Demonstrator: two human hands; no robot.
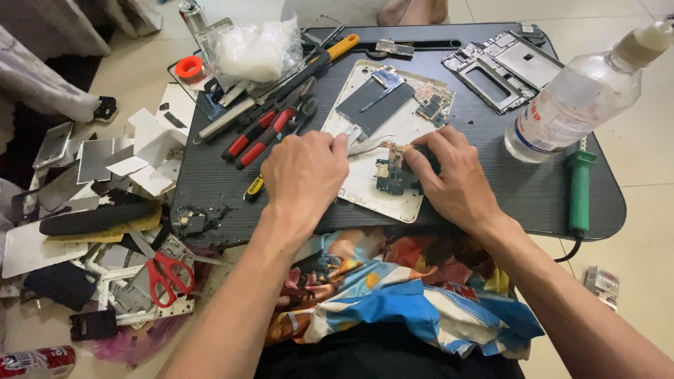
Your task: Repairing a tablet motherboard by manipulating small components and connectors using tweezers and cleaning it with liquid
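Pinching green circuit board (394, 175) with right hand (456, 184) on white phone shell (382, 126), mid-worktop | left hand (303, 175) closed, pressing shell | risk: board cracks (prying force), clear bottle (572, 105) tips nearby

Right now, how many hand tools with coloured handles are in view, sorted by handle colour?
Red: 3, two tools beside the left hand and the scissors
Green: 1, the iron by the bottle
Orange: 1, the cutter
Total: 5
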